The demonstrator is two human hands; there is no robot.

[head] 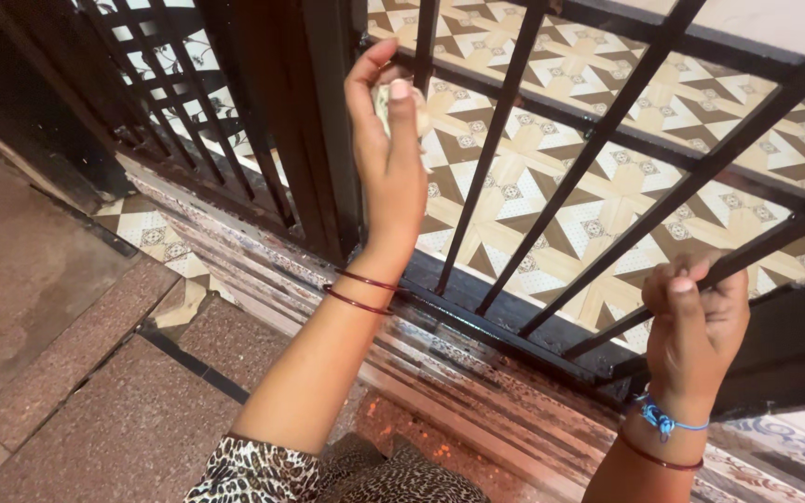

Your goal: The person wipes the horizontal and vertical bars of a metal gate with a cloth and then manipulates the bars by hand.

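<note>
**K:** Head view, top down. Biggest thing: black metal gate of slanted square bars [607, 121], filling the right and upper frame. Behind it, a tiled floor in a cream-and-brown geometric star pattern [552, 177].

**R:** Left side?

**K:** A second black grille with finer lattice bars [170, 102] at upper left, a dark metal post [314, 121] between the two. Below, reddish-brown speckled stone paving [58, 307] and a striped stone threshold step [477, 391] running diagonally under the gate.

**R:** Hands?

**K:** Left hand [388, 140] is raised just in front of the bars, beside the post, fingers curled, thumb pressed on a small pale crumpled wad, cloth or paper, can't tell which [401, 107]. Pinched between thumb and fingers, mostly hidden. Wad sits near one bar; contact with the bar not resolvable.

**R:** Right?

**K:** Right hand [696, 312] is at lower right, fingers wrapped closed around one slanted bar near the gate's bottom rail [514, 326]. Full fist grip on the bar.

**R:** Small stuff?

**K:** Two thin dark-red bangles [361, 291] on the left wrist. On the right wrist, a blue knotted thread band [663, 419] plus one thin dark-red bangle [659, 458]. Leopard-print fabric [328, 475] at the bottom edge.
</note>
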